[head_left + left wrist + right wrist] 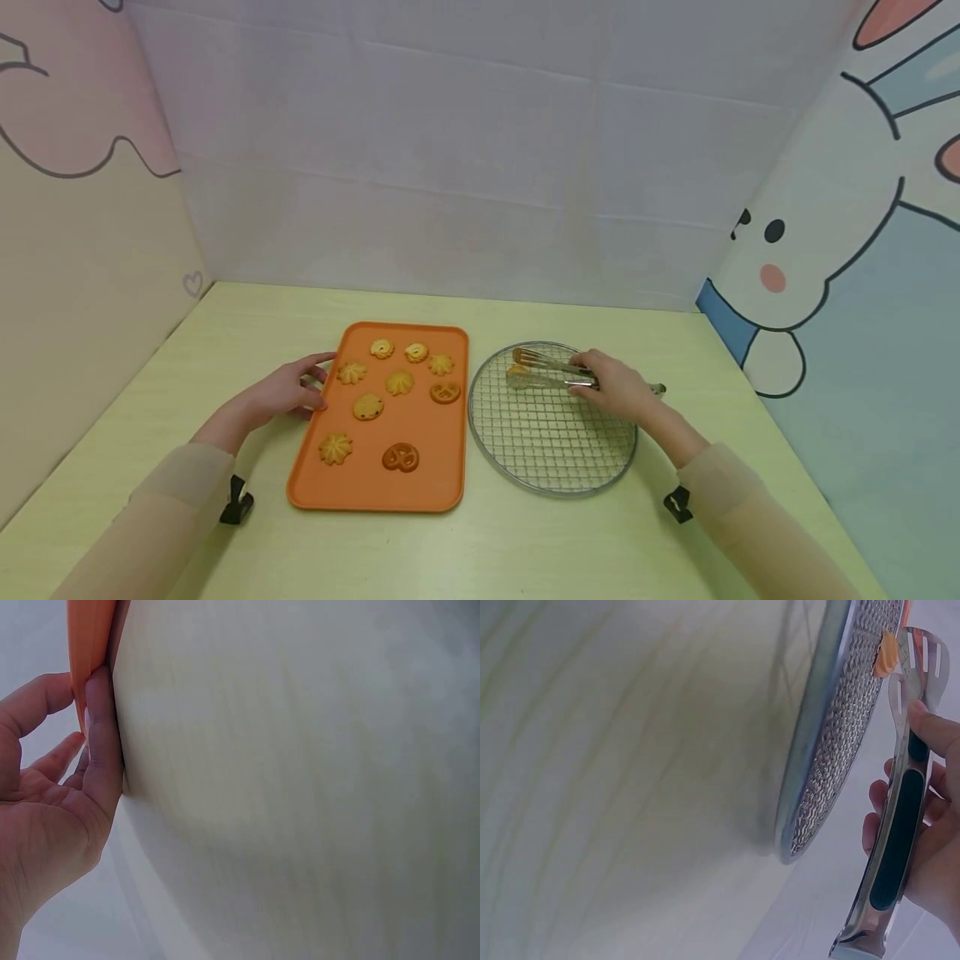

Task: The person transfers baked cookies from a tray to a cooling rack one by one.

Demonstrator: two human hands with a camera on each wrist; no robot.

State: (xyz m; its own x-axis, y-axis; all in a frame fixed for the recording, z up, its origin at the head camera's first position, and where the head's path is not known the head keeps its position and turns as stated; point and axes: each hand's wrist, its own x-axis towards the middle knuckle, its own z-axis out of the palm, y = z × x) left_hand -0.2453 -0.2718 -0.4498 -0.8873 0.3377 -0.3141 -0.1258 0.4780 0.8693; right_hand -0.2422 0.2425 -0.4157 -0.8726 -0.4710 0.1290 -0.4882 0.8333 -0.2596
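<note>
One biscuit is sitting at the far left of the round wire rack, beside the tips of the tongs; whether they are gripping it cannot be told. The right hand is curling around the tongs, their arms standing apart. Nine more biscuits are lying on the orange tray to the left, so the work is judged to be at an early stage. The left hand is holding the tray's left edge between bent fingers.
</note>
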